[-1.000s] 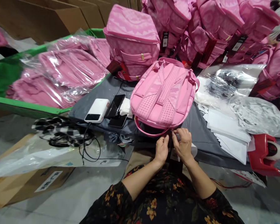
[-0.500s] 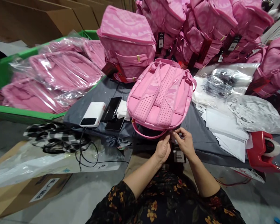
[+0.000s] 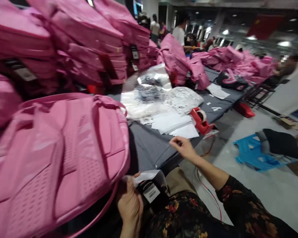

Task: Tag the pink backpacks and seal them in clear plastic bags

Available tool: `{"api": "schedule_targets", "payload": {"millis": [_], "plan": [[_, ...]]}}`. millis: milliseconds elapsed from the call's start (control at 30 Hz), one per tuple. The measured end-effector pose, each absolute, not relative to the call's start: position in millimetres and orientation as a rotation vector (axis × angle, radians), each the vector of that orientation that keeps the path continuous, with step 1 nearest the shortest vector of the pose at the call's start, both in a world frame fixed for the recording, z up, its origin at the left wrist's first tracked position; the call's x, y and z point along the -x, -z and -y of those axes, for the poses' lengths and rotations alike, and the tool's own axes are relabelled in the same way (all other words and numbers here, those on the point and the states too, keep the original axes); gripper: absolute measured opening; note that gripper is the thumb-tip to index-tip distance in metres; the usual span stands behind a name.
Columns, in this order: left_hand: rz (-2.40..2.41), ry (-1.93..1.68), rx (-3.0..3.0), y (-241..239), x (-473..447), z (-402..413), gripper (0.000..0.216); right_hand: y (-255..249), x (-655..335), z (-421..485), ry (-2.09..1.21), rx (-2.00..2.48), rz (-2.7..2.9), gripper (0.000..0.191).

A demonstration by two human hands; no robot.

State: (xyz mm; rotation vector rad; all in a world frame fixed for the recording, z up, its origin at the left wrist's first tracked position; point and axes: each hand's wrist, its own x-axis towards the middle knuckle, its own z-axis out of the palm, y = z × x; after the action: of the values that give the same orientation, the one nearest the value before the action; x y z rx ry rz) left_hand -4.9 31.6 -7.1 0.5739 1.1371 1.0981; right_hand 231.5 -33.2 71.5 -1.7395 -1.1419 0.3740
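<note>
A pink backpack (image 3: 84, 145) lies on the left with its padded straps and back panel facing up. At its lower right edge my left hand (image 3: 130, 205) is closed, thumb up, around a black hang tag (image 3: 151, 192) with a white barcode label. A thin whitish sheet (image 3: 150, 176) sticks out beside the tag; its exact kind is unclear. My right hand (image 3: 185, 148) is apart from the backpack, over the front table edge near the white papers (image 3: 175, 124). Its fingers are curled together, and anything between them is too small to see.
A red tape dispenser (image 3: 201, 119) stands right of the papers. Behind lie clear plastic bags (image 3: 149, 91). Several tagged pink backpacks (image 3: 94, 43) stand along the back of the grey-covered table (image 3: 149, 143). A blue piece (image 3: 253, 153) lies on the floor; people work farther off.
The view has swung right and closer to the table. My right hand has parted from the left and moved right toward the papers. My left hand stays at the backpack's edge.
</note>
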Motion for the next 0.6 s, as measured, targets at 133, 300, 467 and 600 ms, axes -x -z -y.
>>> {"api": "schedule_targets", "payload": {"millis": [133, 300, 467, 600], "plan": [[-1.132, -1.156, -0.679, 5, 4, -29, 0.064, -104, -363, 107, 0.103, 2.111, 0.73, 0.031], [-1.13, -1.164, -0.687, 2, 4, -29, 0.062, -112, -449, 140, 0.068, 2.352, 0.421, 0.036], [-1.163, -1.124, -0.702, -1, 4, -29, 0.06, -98, -458, 133, -0.039, 2.298, 0.412, 0.045], [-1.185, -1.126, -0.713, -3, 5, -28, 0.061, -95, -462, 127, -0.058, 2.279, 0.394, 0.031]]}}
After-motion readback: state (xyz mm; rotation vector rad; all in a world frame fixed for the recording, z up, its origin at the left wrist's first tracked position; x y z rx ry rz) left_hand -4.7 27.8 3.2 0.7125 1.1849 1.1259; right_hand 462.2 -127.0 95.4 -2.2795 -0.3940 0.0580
